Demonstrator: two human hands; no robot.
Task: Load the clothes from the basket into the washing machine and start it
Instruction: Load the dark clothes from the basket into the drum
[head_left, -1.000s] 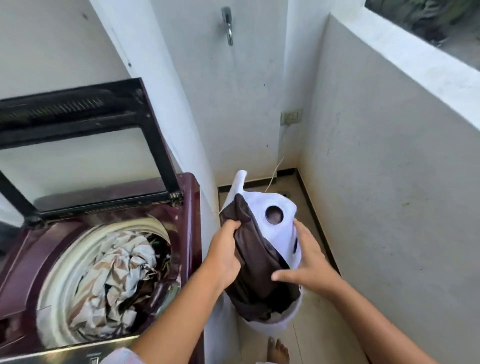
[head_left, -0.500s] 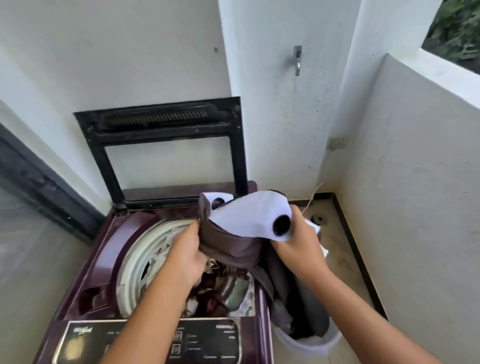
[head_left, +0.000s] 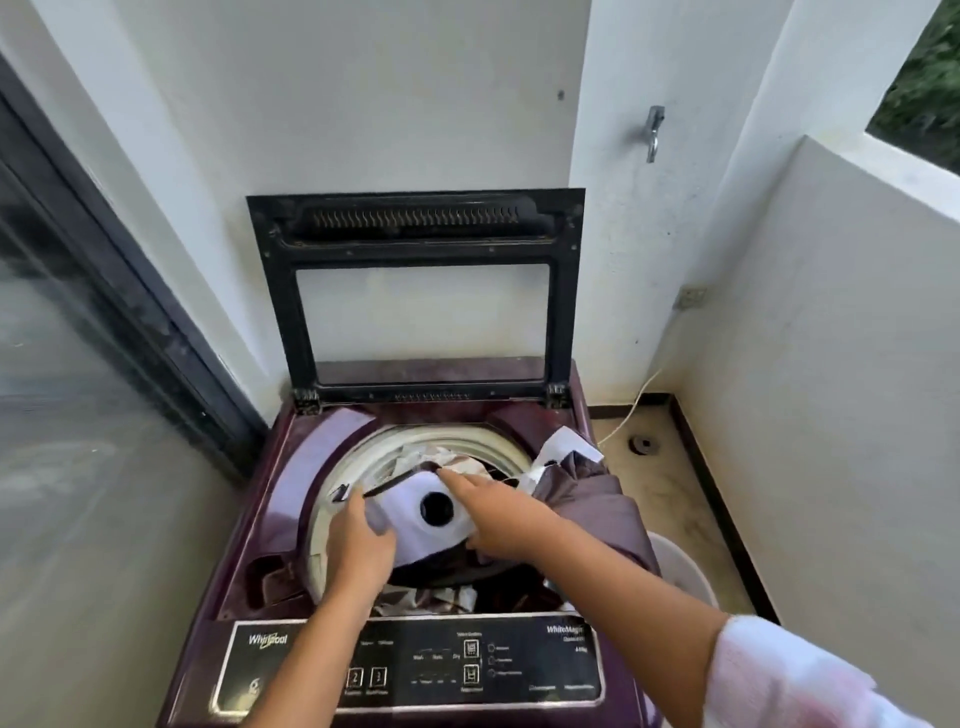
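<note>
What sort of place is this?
Likely a home balcony used for laundry: a top-loading washing machine with its lid raised, a low parapet wall open to greenery, and a floor drain.

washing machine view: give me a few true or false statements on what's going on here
1. The lid of the washing machine is raised. True.
2. The left hand and the right hand are both on the white cloth over the drum. True.
3. The drum is empty. False: patterned clothes lie in it.
4. The dark cloth is wholly inside the drum. False: the dark cloth hangs over the machine's right edge toward the basket.
5. One hand presses a button. False: neither hand touches the control panel.
</note>
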